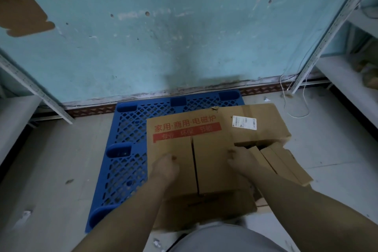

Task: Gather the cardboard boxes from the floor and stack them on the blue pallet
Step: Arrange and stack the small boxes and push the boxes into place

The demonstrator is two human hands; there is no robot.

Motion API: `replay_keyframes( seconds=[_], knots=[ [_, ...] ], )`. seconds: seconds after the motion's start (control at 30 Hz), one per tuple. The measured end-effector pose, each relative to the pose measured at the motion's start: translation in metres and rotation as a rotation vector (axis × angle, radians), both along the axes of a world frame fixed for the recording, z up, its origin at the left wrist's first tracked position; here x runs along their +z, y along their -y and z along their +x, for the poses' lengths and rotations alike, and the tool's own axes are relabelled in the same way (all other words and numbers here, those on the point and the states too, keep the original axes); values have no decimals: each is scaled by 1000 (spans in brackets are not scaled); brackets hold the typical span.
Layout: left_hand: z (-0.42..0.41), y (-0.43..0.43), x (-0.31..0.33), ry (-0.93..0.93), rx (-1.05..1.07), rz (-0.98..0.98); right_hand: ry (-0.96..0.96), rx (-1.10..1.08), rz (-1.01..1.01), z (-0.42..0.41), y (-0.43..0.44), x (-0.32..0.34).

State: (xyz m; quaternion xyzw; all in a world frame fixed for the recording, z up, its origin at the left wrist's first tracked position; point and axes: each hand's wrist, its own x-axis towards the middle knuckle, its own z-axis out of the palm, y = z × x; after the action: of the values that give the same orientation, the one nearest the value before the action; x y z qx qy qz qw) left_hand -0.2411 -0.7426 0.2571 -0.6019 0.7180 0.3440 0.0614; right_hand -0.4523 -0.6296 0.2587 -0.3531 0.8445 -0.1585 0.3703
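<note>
A large brown cardboard box with red print and a white label lies over the right part of the blue plastic pallet. Its right side is torn, with loose flaps sticking out. My left hand rests fisted on the box's top left of the centre seam. Curled at the torn opening on the right is my right hand, its fingers on the cardboard edge. Whether the box rests fully on the pallet is hidden by the box itself.
The pallet lies against a teal wall. Metal shelving stands at the left and at the right. A white cable trails on the floor at the right. Small scraps of litter dot the grey floor.
</note>
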Motion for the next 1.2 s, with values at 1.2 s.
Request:
replay_keyframes(
  seconds=[1.2],
  knots=[
    [-147,-257,4,-267,-107,199,12,-525,-180,-90,-339,3]
  ],
)
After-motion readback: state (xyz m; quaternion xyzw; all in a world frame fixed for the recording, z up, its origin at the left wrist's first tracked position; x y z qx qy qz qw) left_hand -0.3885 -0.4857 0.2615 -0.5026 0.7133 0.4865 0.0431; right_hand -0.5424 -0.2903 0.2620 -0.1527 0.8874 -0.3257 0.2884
